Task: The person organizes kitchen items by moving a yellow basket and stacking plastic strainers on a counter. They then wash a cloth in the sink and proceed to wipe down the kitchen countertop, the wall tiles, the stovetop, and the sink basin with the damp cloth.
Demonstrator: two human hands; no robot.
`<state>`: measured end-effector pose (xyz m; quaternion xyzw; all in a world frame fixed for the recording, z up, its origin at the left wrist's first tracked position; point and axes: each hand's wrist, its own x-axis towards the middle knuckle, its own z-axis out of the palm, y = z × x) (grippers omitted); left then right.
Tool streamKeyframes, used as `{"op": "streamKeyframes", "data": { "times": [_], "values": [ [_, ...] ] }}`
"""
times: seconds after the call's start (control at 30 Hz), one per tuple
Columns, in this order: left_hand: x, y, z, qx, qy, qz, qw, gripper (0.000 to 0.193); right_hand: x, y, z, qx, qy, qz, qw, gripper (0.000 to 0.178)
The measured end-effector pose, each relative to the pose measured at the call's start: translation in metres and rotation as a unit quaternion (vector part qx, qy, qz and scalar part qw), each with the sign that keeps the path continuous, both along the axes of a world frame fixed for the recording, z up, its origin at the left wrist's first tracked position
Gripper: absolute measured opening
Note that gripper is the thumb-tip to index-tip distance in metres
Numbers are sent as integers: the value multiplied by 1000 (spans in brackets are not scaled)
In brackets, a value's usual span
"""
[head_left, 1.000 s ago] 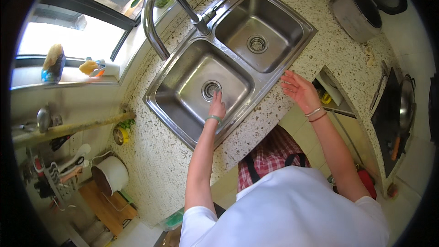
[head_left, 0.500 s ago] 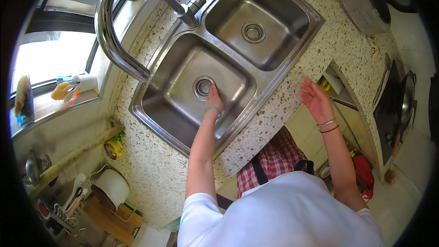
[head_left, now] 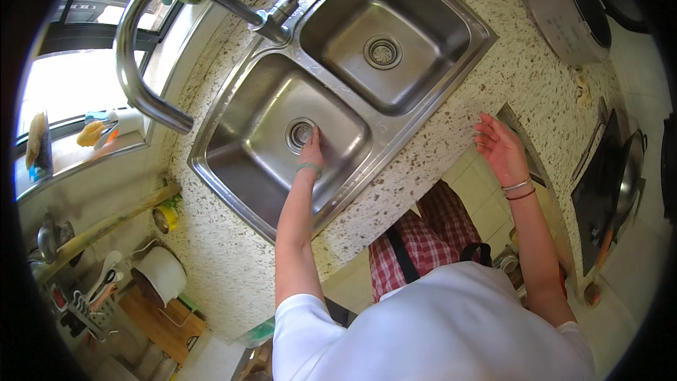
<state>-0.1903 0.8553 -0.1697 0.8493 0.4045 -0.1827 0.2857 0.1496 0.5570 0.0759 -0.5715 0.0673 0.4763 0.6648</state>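
My left hand [head_left: 312, 151] reaches down into the left basin [head_left: 240, 152] of a steel double sink. Its fingers are stretched out, with the tips at the right rim of the round drain strainer [head_left: 302, 134]. I see nothing held in it. My right hand [head_left: 503, 154] is raised near the front edge of the speckled counter [head_left: 437, 137], palm turned inward and fingers loosely apart, also holding nothing. A tall curved chrome faucet [head_left: 127, 56] rises behind the sink, its spout swung left, away from the basins.
The right basin [head_left: 423, 28] has its own drain. A rice cooker [head_left: 564, 17] stands at the far right of the counter, with a wok [head_left: 630, 169] on the black stove nearer me. At lower left are a white pot [head_left: 163, 273] and a wooden board [head_left: 155, 328].
The whole view has shifted a little. My left hand stays beside the drain; my right hand remains raised and open. Less of the cabinet's inside shows beside the right hand.
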Motion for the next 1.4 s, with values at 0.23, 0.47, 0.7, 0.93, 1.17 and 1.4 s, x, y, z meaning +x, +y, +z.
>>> {"op": "streamKeyframes", "data": {
  "times": [0.23, 0.47, 0.7, 0.93, 1.17, 1.4],
  "values": [
    [-13, -5, 19, 48, -43, 53, 997, 23, 43, -36, -9, 1, 13, -15, 1000, 38],
    [-1, 14, -9, 92, -43, 284, 954, 42, 66, -30, -12, 79, 75, -20, 994, 37],
    [31, 28, -12, 24, 92, 223, 970, 44, 41, 20, 4, 84, 59, 62, 993, 33],
    [21, 21, -13, 75, -2, 222, 972, 29, 167, -83, -27, -246, -442, -57, 861, 27],
    [7, 24, -29, 36, -65, 305, 950, 22, 288, -165, -65, -503, -665, 11, 553, 42],
    [-16, 17, 7, 30, 39, 264, 963, 27, 349, -215, -115, -499, -662, 114, 547, 29]
  ]
}}
